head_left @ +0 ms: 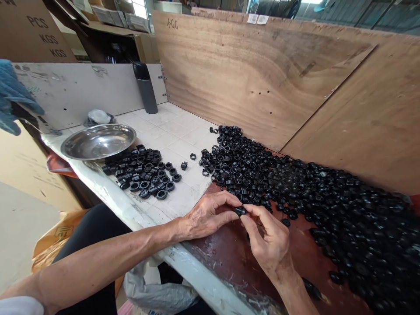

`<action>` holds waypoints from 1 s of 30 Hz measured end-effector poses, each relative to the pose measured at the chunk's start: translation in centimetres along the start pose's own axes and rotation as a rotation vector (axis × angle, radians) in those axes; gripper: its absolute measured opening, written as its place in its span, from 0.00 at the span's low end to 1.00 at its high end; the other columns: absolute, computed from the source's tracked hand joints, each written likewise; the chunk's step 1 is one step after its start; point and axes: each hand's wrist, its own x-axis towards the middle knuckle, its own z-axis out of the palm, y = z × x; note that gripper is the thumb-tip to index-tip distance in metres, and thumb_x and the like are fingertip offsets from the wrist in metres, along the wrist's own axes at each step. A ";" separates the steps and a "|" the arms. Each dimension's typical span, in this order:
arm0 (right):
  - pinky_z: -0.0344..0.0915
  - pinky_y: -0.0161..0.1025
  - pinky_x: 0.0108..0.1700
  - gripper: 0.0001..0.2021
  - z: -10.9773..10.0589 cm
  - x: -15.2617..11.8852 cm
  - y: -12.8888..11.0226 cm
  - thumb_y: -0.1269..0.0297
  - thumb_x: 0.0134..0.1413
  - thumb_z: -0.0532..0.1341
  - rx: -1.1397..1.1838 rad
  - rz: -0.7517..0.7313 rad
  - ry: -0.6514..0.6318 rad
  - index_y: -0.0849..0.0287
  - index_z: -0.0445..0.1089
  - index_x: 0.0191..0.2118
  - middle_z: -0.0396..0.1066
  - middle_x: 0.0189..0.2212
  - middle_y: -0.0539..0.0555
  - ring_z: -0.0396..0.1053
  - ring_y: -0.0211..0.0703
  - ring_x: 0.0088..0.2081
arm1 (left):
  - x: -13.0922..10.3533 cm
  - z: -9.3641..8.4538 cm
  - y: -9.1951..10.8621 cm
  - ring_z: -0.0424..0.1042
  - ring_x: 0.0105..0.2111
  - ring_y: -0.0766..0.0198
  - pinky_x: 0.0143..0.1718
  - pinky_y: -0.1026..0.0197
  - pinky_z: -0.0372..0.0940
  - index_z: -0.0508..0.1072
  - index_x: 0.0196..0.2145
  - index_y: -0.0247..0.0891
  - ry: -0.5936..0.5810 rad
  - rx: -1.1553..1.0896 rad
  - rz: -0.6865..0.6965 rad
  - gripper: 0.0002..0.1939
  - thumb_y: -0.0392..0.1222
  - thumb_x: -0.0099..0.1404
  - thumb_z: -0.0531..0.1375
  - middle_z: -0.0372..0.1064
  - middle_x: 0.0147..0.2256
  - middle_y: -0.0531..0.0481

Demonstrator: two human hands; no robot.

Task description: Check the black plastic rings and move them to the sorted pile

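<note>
Black plastic, one small part [240, 211], sits pinched between your left hand [205, 215] and right hand [269, 238], thumbs and fingertips meeting above the bench [216, 249], likely so both can work its ends. The big pile [262, 175] lies within easy reach, presumably for quick picking.

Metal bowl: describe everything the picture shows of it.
The bowl is round, wide and shallow, with a thin rim and smooth, shiny silver walls that look like stainless steel. It sits upright near the edge of the pale tiled surface; only reflections show inside. Small black parts crowd its near right side, perhaps touching it. Its underside is hidden. Neither hand touches it.
</note>
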 end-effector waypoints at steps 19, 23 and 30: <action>0.65 0.33 0.28 0.17 0.4 -0.1 -0.1 0.59 0.71 0.55 -0.064 0.069 -0.001 0.57 0.73 0.31 0.71 0.20 0.49 0.69 0.37 0.21 | 0.0 -0.1 0.2 0.77 0.44 0.58 0.48 0.56 0.72 0.76 0.47 0.34 0.004 -0.002 -0.046 0.10 0.38 0.69 0.62 0.77 0.45 0.41; 0.60 0.33 0.26 0.21 0.2 0.1 -0.6 0.59 0.69 0.57 -0.054 0.033 -0.026 0.56 0.66 0.22 0.64 0.17 0.47 0.63 0.35 0.20 | 0.0 -0.1 0.2 0.76 0.44 0.60 0.48 0.56 0.72 0.76 0.47 0.35 0.037 0.009 -0.055 0.10 0.37 0.69 0.62 0.76 0.44 0.43; 0.63 0.33 0.28 0.15 0.0 0.1 -0.6 0.58 0.65 0.62 -0.023 0.082 -0.025 0.56 0.70 0.27 0.68 0.21 0.48 0.66 0.37 0.23 | 0.0 -0.2 0.3 0.76 0.44 0.60 0.48 0.57 0.71 0.75 0.48 0.35 0.032 -0.001 -0.058 0.10 0.36 0.68 0.62 0.76 0.44 0.43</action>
